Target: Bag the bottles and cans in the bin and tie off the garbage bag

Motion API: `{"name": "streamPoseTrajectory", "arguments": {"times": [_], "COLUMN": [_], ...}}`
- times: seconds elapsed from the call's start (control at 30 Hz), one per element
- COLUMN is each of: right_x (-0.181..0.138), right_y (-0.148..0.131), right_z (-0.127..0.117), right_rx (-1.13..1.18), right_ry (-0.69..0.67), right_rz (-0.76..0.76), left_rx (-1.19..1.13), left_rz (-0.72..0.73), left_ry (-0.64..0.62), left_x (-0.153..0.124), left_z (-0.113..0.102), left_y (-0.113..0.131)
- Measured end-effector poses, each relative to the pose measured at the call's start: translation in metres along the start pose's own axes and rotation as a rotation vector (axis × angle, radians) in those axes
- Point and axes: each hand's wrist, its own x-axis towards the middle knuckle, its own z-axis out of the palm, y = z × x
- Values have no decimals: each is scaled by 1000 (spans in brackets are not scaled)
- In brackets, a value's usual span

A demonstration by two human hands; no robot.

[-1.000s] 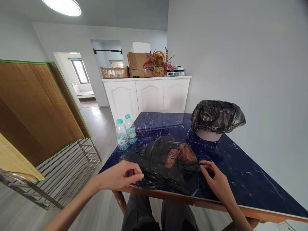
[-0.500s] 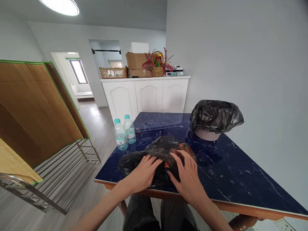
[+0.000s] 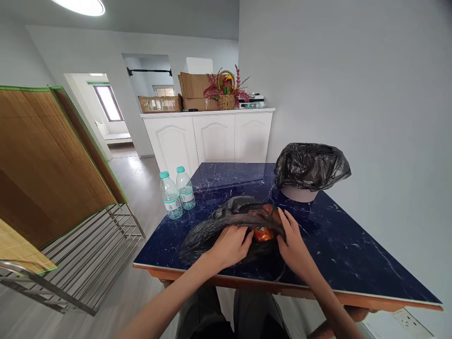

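A thin black plastic bag (image 3: 205, 238) lies crumpled at the near edge of the table, its mouth gaping toward me. Inside it, on the right, shows a shiny orange-red package (image 3: 263, 234) with pale printing; the bag covers the rest. My left hand (image 3: 231, 245) is closed at the bag's mouth, fingers bent and partly hidden under the plastic, with a fingertip beside the package. At the bag's right side, my right hand (image 3: 291, 240) grips the edge between thumb and fingers.
Two water bottles (image 3: 172, 200) with teal caps stand at the table's left edge. A bin lined with a black bag (image 3: 310, 167) sits at the back right of the blue marbled table (image 3: 346, 245). A metal rack (image 3: 120, 226) stands left; a white cabinet (image 3: 212, 136) is behind.
My right hand has moved right, drawing the bag's edge aside, and more of the orange-red package shows. My left hand has shifted slightly right. The view has shifted a little.
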Motion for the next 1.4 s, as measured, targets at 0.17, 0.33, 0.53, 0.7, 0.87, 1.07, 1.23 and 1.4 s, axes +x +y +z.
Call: {"name": "streamPoseTrajectory", "arguments": {"times": [0.17, 0.33, 0.53, 0.7, 0.87, 1.07, 1.23, 1.4], "right_x": [24, 23, 4, -4, -6, -7, -8, -8], "right_y": [34, 54, 55, 48, 46, 44, 41, 39], "right_z": [-7, -1, -4, -10, -9, -10, -10, -9], "right_rx": [185, 222, 233, 266, 247, 237, 220, 200], "right_ry": [-35, -35, -38, -52, -55, -80, -92, -99], "right_rz": [112, 130, 137, 161, 145, 178, 190, 207], "left_rx": [13, 82, 34, -54, -408, -577, -396, -233], "left_rz": [243, 383, 194, 58, -74, -587, -686, -789], "left_ry": [-195, -267, -303, -292, -239, 276, 677, 734], "left_x": [30, 49, 43, 16, -37, -115, -133, -138], "left_z": [-2, 0, 13, -25, -96, -139, -144, -125], "left_y": [-10, -17, -22, 3, 39, -17, -80, -133]}}
